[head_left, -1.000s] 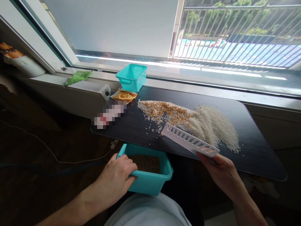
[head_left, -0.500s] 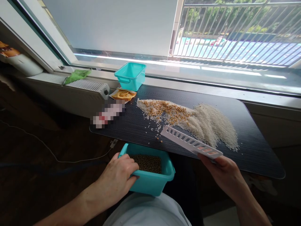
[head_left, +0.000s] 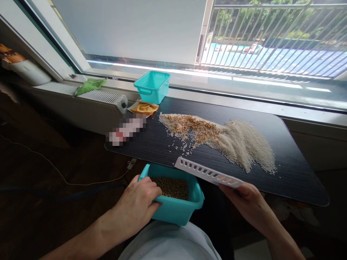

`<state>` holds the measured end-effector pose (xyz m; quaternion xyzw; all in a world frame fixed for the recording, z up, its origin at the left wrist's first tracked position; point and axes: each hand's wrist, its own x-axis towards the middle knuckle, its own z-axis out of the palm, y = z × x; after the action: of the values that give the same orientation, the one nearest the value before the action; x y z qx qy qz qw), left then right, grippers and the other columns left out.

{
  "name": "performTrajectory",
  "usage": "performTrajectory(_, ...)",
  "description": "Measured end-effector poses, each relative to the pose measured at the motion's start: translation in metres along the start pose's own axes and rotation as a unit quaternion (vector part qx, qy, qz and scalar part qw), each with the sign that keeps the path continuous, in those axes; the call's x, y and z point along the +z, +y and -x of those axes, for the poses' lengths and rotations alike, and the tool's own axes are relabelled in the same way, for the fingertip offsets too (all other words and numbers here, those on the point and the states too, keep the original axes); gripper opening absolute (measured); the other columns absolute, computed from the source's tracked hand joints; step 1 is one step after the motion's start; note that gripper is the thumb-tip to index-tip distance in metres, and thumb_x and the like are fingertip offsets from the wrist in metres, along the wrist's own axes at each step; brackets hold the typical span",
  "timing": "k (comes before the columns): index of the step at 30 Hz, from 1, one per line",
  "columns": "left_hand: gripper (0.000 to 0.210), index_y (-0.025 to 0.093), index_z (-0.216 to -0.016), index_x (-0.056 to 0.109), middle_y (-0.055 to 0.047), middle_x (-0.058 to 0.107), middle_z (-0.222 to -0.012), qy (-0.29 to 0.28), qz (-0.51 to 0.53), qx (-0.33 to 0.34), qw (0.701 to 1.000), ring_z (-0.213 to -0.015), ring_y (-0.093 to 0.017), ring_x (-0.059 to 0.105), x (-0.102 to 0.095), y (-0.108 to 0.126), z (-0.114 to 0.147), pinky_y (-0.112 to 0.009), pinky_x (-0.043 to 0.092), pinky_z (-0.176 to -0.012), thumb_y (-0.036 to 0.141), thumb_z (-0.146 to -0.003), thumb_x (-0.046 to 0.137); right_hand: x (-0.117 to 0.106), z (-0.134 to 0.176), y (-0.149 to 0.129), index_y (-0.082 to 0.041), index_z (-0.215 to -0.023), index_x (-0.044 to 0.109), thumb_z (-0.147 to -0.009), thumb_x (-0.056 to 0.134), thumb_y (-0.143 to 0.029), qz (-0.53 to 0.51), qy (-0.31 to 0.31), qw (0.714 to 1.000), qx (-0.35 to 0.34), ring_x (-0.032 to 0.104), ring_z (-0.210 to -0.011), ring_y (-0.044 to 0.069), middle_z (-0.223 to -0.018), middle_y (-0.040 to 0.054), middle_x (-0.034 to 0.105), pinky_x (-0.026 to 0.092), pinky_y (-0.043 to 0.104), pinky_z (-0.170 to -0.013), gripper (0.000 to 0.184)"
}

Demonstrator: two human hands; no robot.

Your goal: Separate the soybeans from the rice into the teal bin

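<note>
From my end of the head feed, I have the left hand (head_left: 142,198) on the left side of the near teal bin (head_left: 173,213), its fingers close together and curled over the rim, the thumb lying along the outside. The bin sits over my wearer's lap, between the pale shirt (head_left: 173,242) and the near edge of the black table (head_left: 295,177). A layer of dried brown beans (head_left: 175,188) covers its floor.

In the right hand (head_left: 248,198) I have a slotted white strip (head_left: 199,174), its right end pinched between thumb and fingers; some of the fingers show through the last slots. The strip slants across the table's near edge, its free end reaching above the far side of the bin. From this angle I can't tell whether it touches the tabletop.

Beyond it, white rice (head_left: 244,144) lies in a long, ridged heap on the table, with golden beans (head_left: 206,133) spread over its left half and loose grains scattered toward me.

At the table's far left corner I see a second teal bin (head_left: 153,90), and just in front of it a flat golden-yellow item (head_left: 143,108) on white wrapping. Nearer still is a pink-and-white item (head_left: 127,130), blurred into blocks. A green cloth (head_left: 91,86) is draped over the radiator (head_left: 104,97).
</note>
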<state>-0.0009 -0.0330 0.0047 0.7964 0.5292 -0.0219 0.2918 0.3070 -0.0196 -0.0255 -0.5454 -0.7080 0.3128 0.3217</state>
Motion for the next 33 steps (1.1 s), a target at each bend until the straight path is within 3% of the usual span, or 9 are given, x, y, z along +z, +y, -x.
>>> performTrajectory(7,0.015,0.019,-0.075,0.064,-0.001,0.07,-0.084,0.014,0.017,-0.015,1.0,-0.092,-0.021,0.058,0.004,-0.001,0.002,-0.045,0.032,-0.096,0.011,-0.083,0.055,0.024,-0.011,-0.002,-0.024,-0.094,0.077,-0.089,0.058,-0.025,-0.01,-0.004,0.999,-0.05,0.074,-0.083,0.019,-0.095,0.0023,0.078,0.06,0.025,-0.076,0.02)
performTrajectory(14,0.016,0.019,-0.071,0.064,-0.002,0.068,-0.08,0.055,0.003,-0.004,0.998,-0.09,-0.022,0.058,0.012,-0.005,0.004,-0.044,0.035,-0.093,0.014,-0.084,0.057,0.023,-0.027,0.017,-0.023,-0.092,0.079,-0.085,0.062,-0.027,0.028,0.119,0.991,-0.047,0.075,-0.086,0.026,-0.098,0.004,0.079,0.062,0.037,-0.081,0.018)
performTrajectory(21,0.014,0.019,-0.071,0.064,-0.002,0.069,-0.081,0.077,0.002,-0.011,0.997,-0.091,-0.022,0.059,0.01,-0.008,0.003,-0.044,0.037,-0.094,0.017,-0.084,0.061,0.052,-0.051,0.003,-0.024,-0.09,0.079,-0.086,0.06,-0.035,0.004,0.039,0.997,-0.06,0.075,-0.083,0.025,-0.094,0.0031,0.079,0.062,0.036,-0.077,0.023)
performTrajectory(27,0.014,0.018,-0.072,0.065,-0.003,0.07,-0.08,0.08,-0.023,-0.022,0.996,-0.091,-0.023,0.06,0.01,-0.008,0.0,-0.045,0.038,-0.094,0.019,-0.085,0.06,0.043,-0.062,0.024,-0.023,-0.09,0.079,-0.081,0.065,-0.041,0.07,0.139,0.988,0.011,0.075,-0.084,0.03,-0.091,0.0039,0.08,0.061,0.04,-0.075,0.025)
performTrajectory(30,0.01,0.019,-0.078,0.067,-0.004,0.071,-0.086,0.081,-0.029,-0.019,0.996,-0.096,-0.025,0.06,0.016,-0.018,-0.008,-0.048,0.036,-0.099,0.021,-0.085,0.061,0.046,-0.065,0.023,-0.023,-0.089,0.079,-0.08,0.065,-0.041,0.076,0.129,0.989,0.003,0.075,-0.084,0.03,-0.09,0.0031,0.08,0.06,0.038,-0.075,0.024)
performTrajectory(33,0.012,0.019,-0.081,0.068,-0.006,0.072,-0.091,0.046,-0.039,-0.031,0.998,-0.098,-0.026,0.061,0.02,-0.034,-0.016,-0.05,0.037,-0.099,0.024,-0.086,0.058,0.052,-0.07,0.017,-0.023,-0.087,0.079,-0.08,0.064,-0.041,0.078,0.104,0.991,-0.004,0.075,-0.084,0.03,-0.089,0.0031,0.08,0.06,0.037,-0.075,0.025)
